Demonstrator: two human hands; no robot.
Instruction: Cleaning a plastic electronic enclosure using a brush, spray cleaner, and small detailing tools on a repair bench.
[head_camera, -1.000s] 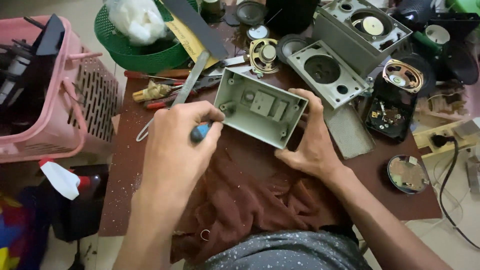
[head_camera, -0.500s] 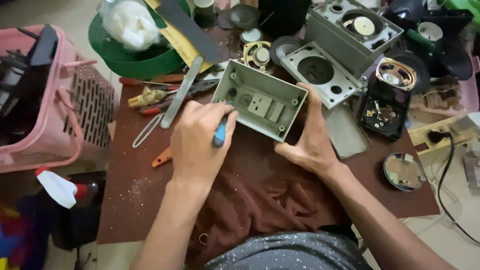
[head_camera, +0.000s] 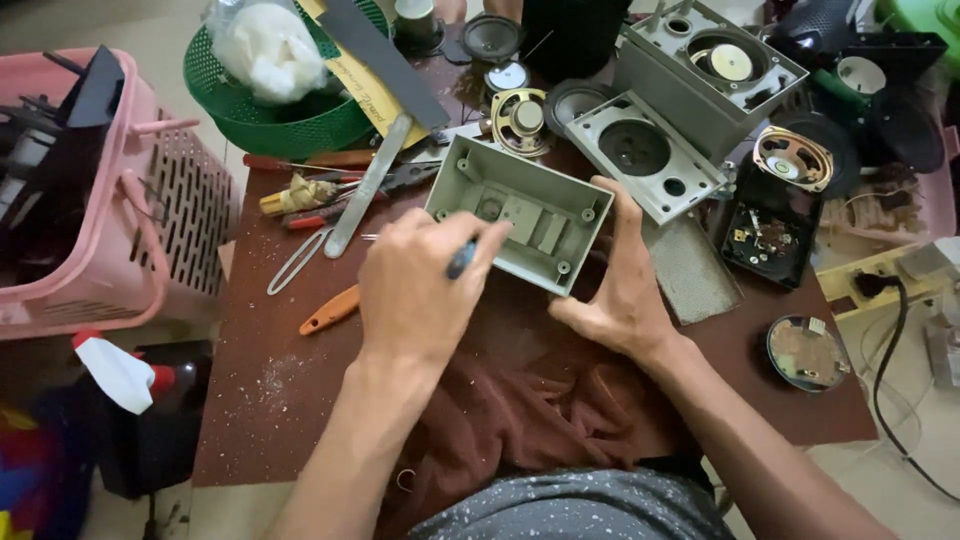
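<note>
An open grey plastic speaker shell (head_camera: 520, 212) lies hollow side up on the brown board (head_camera: 270, 400). My left hand (head_camera: 420, 290) is closed around a blue-handled screwdriver (head_camera: 462, 259), whose tip is hidden at the shell's near left edge. My right hand (head_camera: 615, 290) grips the shell's right end, thumb against its side wall.
A pink basket (head_camera: 110, 200) stands at the left, a green basket (head_camera: 290, 110) with a white bag behind. Pliers, a metal file (head_camera: 365, 190) and an orange-handled tool (head_camera: 330, 310) lie left of the shell. Grey speaker boxes (head_camera: 700, 80) and loose speakers crowd the back right.
My left hand with the screwdriver has moved right and up to the shell's near edge. The orange-handled tool it covered now shows. My right hand stays on the shell.
</note>
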